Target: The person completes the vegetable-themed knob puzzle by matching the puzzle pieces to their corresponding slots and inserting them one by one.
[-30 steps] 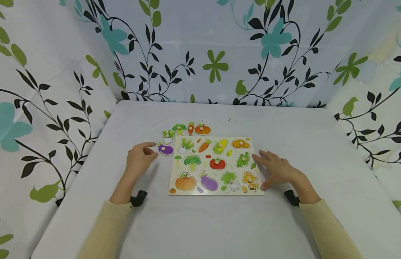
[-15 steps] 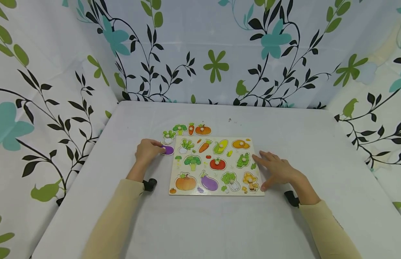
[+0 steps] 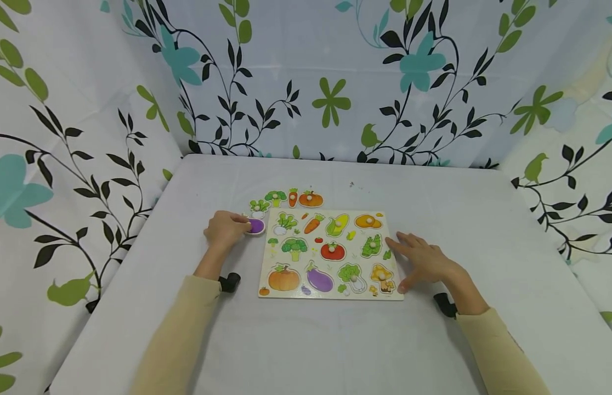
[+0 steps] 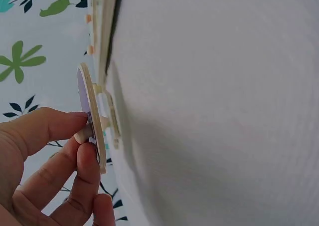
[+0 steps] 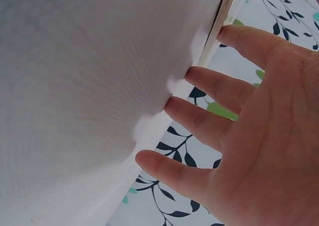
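Observation:
My left hand [image 3: 224,229] pinches the small wooden knob [image 4: 83,133] of the purple eggplant puzzle piece [image 3: 257,226], just left of the puzzle board [image 3: 330,295]. In the left wrist view the eggplant piece [image 4: 99,136] appears tilted and lifted off the cloth, with a shadow beside it. The board lies flat and shows vegetables, among them a printed eggplant picture [image 3: 319,278] in its front row. Fingers spread, my right hand [image 3: 424,260] rests at the board's right edge. In the right wrist view its straight fingers [image 5: 199,121] reach the cloth and the board's side [image 5: 215,36].
Several knobbed pieces lie along the board's back left: a white radish [image 3: 259,207], a broccoli [image 3: 275,198], a carrot [image 3: 293,197] and a pumpkin [image 3: 311,199]. A leaf-patterned curtain [image 3: 286,82] hangs around the white table [image 3: 335,351].
My left hand has moved right and slightly away from me, and its fingers have taken hold of the eggplant piece's knob. The right hand stays at the board's edge.

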Tool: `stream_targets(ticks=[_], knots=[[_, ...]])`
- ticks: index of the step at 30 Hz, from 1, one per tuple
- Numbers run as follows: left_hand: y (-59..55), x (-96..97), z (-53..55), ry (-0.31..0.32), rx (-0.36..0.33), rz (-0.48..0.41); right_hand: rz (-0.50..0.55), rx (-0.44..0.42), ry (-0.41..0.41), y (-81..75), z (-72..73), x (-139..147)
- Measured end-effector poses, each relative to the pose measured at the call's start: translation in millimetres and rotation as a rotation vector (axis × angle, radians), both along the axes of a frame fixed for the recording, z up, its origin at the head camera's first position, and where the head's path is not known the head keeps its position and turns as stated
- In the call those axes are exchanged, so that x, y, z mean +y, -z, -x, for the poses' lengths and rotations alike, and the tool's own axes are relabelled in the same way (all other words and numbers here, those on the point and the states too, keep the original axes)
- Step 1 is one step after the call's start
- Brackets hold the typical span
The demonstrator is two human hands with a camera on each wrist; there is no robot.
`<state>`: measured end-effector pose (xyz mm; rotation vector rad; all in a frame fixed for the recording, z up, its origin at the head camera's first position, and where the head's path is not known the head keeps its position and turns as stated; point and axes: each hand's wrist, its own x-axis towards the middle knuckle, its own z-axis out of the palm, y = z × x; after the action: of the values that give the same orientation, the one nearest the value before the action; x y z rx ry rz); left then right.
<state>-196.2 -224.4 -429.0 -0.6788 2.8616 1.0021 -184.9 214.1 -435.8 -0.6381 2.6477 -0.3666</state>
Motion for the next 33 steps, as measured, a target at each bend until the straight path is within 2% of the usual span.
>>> stream_targets(ticks=[3, 8, 13, 17, 20, 24, 29, 33], knots=[[-9.6, 11.3, -8.5, 0.058, 0.022, -0.002, -0.005, 0.001, -0.002, 0.3, 0.2, -1], [-20.5, 45.3, -27.2, 0.180, 0.039, 0.007, -0.011, 0.007, -0.002, 0.4, 1.0, 0], [-21.4, 81.8, -50.7, 0.303, 0.049, 0.014, -0.010, 0.003, -0.002, -1.4, 1.1, 0], [-15.9, 105.6, -65.1, 0.389, 0.051, 0.032, -0.009, 0.012, 0.001, -1.1, 0.0, 0], [-8.7, 115.8, -70.9, 0.440, 0.058, 0.065, -0.015, 0.018, 0.000, 0.0, 0.2, 1], [-2.2, 124.5, -74.4, 0.470, 0.052, 0.089, -0.015, 0.012, 0.004, 0.8, 0.8, 1], [0.0, 129.9, -75.0, 0.486, 0.043, 0.099, -0.007, 0.010, 0.010, 0.9, 0.7, 2], [0.0, 132.6, -73.9, 0.508, 0.007, 0.107, 0.000, 0.012, 0.013, 0.2, 0.1, 1]])
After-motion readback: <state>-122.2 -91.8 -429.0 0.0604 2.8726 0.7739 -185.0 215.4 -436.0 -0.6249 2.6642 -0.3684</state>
